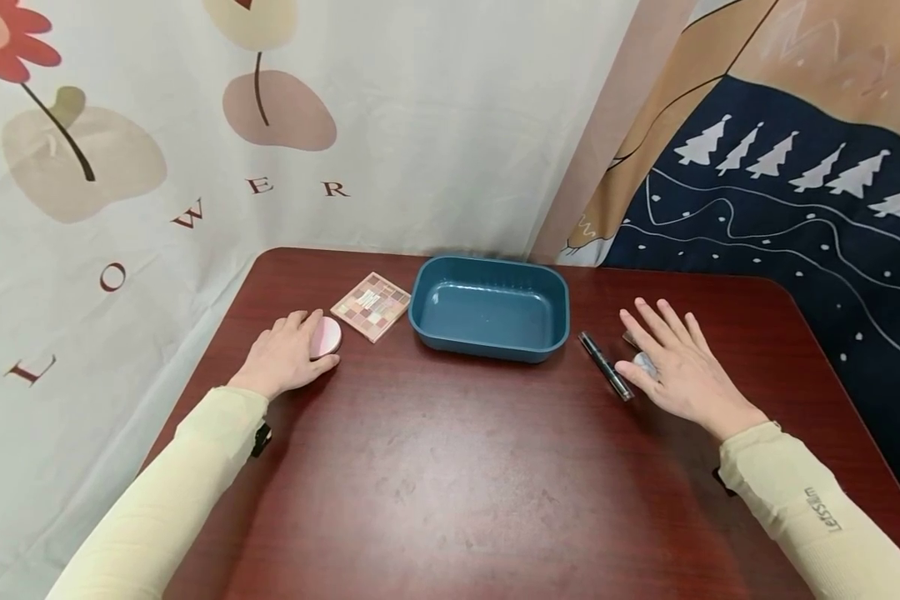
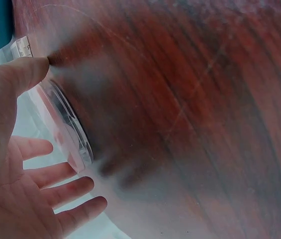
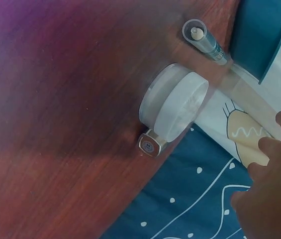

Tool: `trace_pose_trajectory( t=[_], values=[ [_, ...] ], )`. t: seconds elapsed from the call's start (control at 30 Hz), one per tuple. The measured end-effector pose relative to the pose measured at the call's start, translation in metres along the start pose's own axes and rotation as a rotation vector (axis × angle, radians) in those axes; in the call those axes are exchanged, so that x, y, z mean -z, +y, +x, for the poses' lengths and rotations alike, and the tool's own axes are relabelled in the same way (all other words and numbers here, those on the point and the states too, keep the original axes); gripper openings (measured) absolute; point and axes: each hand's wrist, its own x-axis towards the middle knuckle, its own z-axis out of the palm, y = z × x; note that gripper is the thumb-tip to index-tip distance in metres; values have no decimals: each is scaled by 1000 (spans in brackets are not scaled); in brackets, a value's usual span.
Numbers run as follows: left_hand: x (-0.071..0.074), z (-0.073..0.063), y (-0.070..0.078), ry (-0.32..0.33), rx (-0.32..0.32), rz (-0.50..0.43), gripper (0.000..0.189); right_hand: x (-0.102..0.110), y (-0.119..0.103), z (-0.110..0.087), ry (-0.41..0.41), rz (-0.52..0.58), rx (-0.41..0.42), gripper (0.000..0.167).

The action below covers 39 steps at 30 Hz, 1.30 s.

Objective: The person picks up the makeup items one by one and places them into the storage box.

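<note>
Beside the left end of the table, my left hand [image 1: 283,357] reaches around a round pink compact [image 1: 327,338] lying on the tabletop. In the left wrist view, its fingers are fairly straight and spread along one side of the compact, the thumb on the other. My right hand [image 1: 678,367] hovers palm down, fingers spread, above a round white-lidded jar [image 3: 180,104]. Touching or close beside the jar is a small gold-edged tube [image 3: 149,144], mostly hidden in the head view. A slim dark cosmetic tube [image 1: 605,367] lies left of this hand.
A blue rectangular basin [image 1: 487,348] stands at the back middle of the dark red wooden table [image 1: 450,467]. Between it and the compact lies a square makeup palette [image 1: 371,307]. Printed curtains [image 1: 435,125] hang behind the table.
</note>
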Motion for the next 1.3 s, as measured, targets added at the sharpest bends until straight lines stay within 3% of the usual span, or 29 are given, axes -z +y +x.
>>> trace_pose_trajectory(
  t=[0.6, 1.07, 1.3],
  values=[
    [-2, 3, 0, 4, -5, 11, 81, -8, -16, 15, 1, 88, 40, 68],
    [-1, 2, 0, 25, -18, 11, 80, -17, -33, 31, -62, 202, -56, 67],
    [-1, 2, -1, 37, -21, 16, 81, -25, -40, 40, -35, 298, -87, 60]
  ],
)
